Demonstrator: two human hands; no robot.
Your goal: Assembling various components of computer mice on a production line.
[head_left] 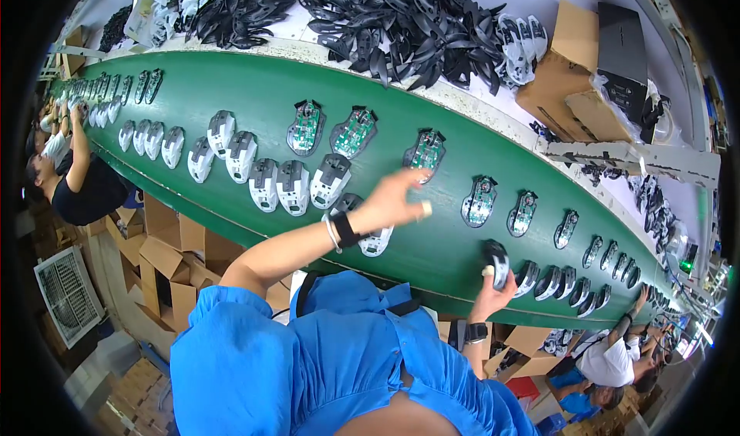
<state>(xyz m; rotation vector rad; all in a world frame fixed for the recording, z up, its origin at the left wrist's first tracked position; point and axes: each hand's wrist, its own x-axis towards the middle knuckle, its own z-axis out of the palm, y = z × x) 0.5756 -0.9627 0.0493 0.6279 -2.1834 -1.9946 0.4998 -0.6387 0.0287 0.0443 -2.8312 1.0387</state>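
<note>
Left hand (395, 198) at frame centre, fingers spread wide, reaching over green belt (254, 97) toward circuit board (425, 151), right hand (493, 286) lower right, fingers closed around black-and-white mouse (498, 262) at belt edge, assembled mice (293, 185) left of centre

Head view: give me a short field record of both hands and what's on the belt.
left hand: stretched over the green conveyor belt, fingers spread, holding nothing
right hand: grips a computer mouse at the belt's near edge
belt load: rows of assembled white and grey mice; open mouse bases with circuit boards
far side: heap of black plastic shells, cardboard boxes
</note>
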